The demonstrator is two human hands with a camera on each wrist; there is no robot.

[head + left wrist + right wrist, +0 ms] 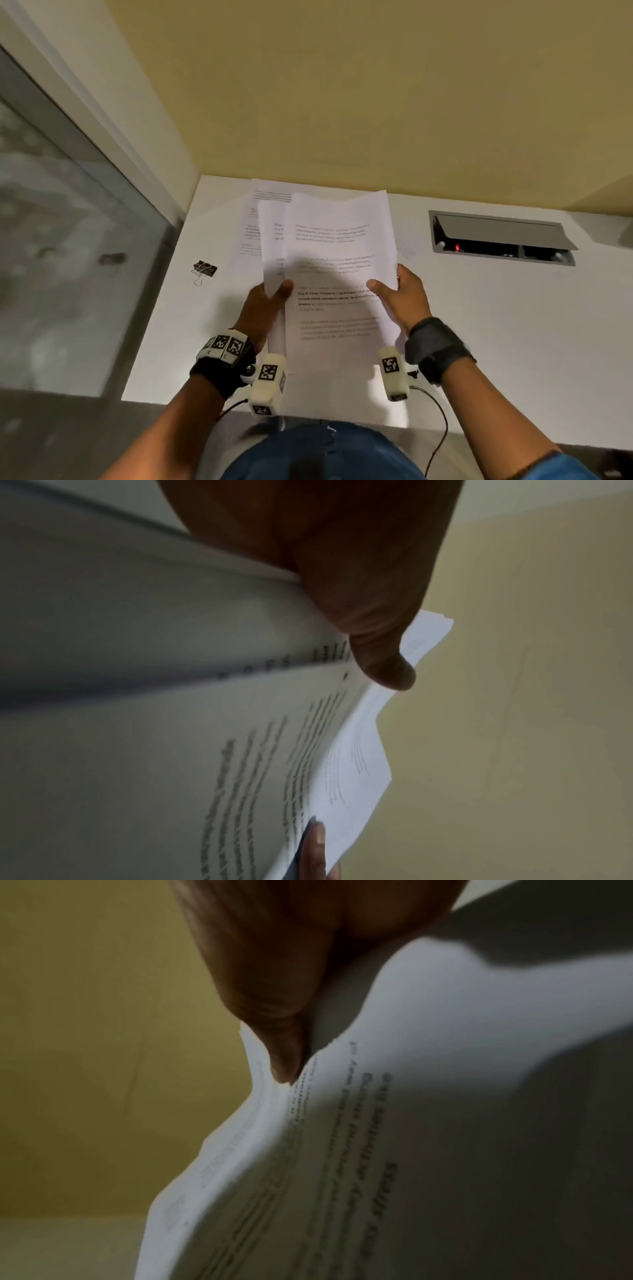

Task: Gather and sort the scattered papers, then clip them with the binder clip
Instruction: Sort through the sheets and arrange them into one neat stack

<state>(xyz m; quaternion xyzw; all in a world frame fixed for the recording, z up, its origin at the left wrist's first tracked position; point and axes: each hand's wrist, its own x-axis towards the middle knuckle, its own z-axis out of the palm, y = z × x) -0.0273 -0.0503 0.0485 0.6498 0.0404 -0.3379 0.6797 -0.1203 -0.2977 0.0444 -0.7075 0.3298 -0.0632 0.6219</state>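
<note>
I hold a loose stack of printed papers (339, 260) up above the white desk (496, 308), its sheets fanned out of line at the top. My left hand (270, 298) grips the stack's left edge, thumb on the front. My right hand (397, 291) grips the right edge the same way. One more printed sheet (250, 226) shows behind the stack at the upper left. A black binder clip (205, 269) with wire handles lies on the desk to the left. In the left wrist view my thumb (377, 647) presses on the papers (240, 764). In the right wrist view my thumb (274, 1031) pinches the papers (377, 1123).
A recessed cable box (501, 238) with its lid raised and a red light sits in the desk at the right. A yellow wall (342, 85) rises behind the desk. A glass panel (68, 240) runs along the left. Camera cables (442, 421) hang off the desk's near edge.
</note>
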